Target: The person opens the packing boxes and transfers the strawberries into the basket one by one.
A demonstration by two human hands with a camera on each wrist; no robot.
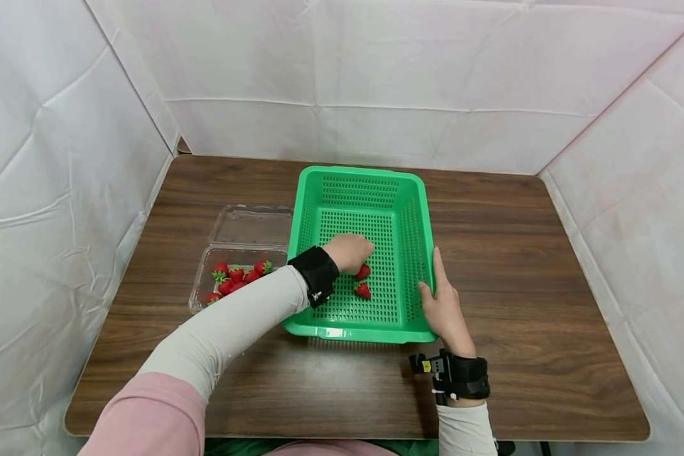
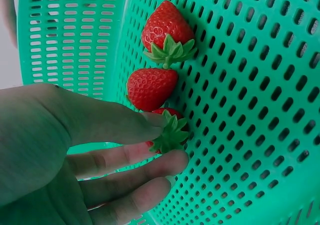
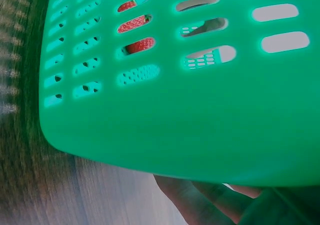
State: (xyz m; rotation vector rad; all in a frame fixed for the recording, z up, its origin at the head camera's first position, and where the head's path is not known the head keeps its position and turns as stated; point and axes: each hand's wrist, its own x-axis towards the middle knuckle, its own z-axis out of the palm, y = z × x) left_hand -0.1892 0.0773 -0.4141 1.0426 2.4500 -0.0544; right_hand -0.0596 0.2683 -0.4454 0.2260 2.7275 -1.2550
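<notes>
A green perforated basket (image 1: pixel 416 253) stands mid-table. My left hand (image 1: pixel 350 252) reaches into it. In the left wrist view, the thumb and fingers of the left hand (image 2: pixel 156 141) pinch a strawberry (image 2: pixel 171 131) low on the basket floor (image 2: pixel 250 110). Two more strawberries (image 2: pixel 165 32) (image 2: pixel 150 87) lie just beyond it. The head view shows two berries (image 1: pixel 363 271) (image 1: pixel 363 290) beside that hand. My right hand (image 1: pixel 441 304) lies flat against the basket's right wall with its fingers straight. From the right wrist, the right hand's fingers (image 3: pixel 210 200) show under the basket wall (image 3: pixel 175 120).
An opened clear clamshell (image 1: pixel 201 288) sits left of the basket and holds several strawberries (image 1: pixel 236 275); its lid (image 1: pixel 251 225) lies flat behind it. White sheeting walls in the wooden table (image 1: pixel 519 253) on three sides.
</notes>
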